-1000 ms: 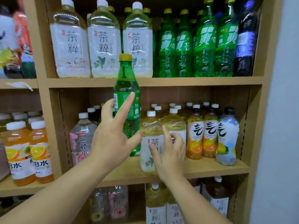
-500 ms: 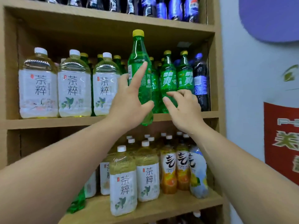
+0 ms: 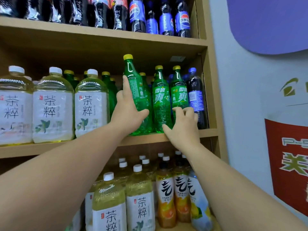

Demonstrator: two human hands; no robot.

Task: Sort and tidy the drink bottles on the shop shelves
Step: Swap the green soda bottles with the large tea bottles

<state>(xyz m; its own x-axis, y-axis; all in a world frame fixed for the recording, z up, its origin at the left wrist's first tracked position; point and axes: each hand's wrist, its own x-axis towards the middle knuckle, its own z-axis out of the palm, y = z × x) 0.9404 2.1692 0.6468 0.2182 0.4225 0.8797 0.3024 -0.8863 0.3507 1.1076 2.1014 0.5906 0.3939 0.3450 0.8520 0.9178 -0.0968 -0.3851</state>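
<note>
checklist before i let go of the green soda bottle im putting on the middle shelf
1. Left hand grips the held green bottle: ok.
2. Bottle upright: not ok, its top leans left.
3. Base seated on the middle shelf: cannot tell, the wrist partly hides it.
4. Label facing front like the shelved green bottles: not ok, the back label shows.
5. Right hand steadying the neighbours: ok, its fingers touch them.

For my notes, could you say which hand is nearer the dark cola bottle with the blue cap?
Right. The right hand is just left of the dark cola bottle; the left hand grips a green plastic bottle farther left.
</note>
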